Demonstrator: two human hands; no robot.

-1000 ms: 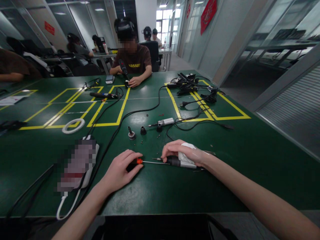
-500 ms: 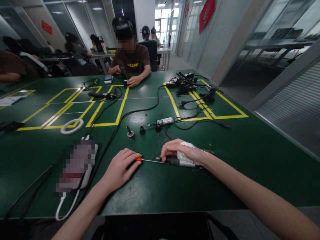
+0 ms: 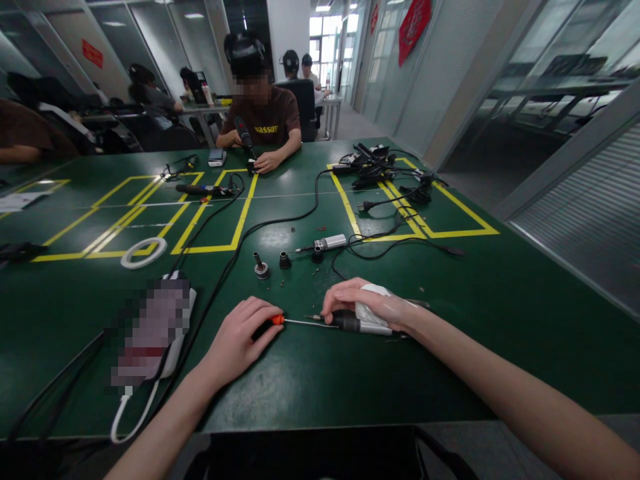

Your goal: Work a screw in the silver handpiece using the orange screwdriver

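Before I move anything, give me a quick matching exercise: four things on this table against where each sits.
Things
1. Screwdriver with orange end
2. White ring
3. Black cable bundle
4. Nearer silver-and-black tool

Places
A. Toward the table's far right corner
B. Partly under the right hand
C. Left of the left hand, partly over yellow tape
D. Partly covered by the left hand

Pairs: 1-D, 2-C, 3-A, 4-B

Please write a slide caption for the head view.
Left hand at a screwdriver, right hand at a black and silver tool, on a green table.
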